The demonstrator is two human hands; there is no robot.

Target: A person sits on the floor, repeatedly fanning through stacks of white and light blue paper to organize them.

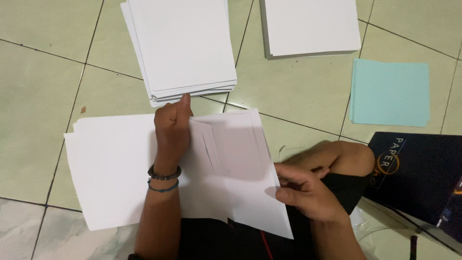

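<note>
a spread of white sheets (110, 168) is lying on the tiled floor (38, 96). its folded top sheet (236, 163) is being pressed down by the left hand (172, 127), fingers curled shut into a fist. beyond it, a white paper stack (183, 48) is resting, and another (310, 26) further right. the folded sheet's right edge is being pinched by the right hand (303, 190), fingers closed on it. a light blue paper pile (390, 94) and a dark paper package (423, 173) are lying at the right.
</note>
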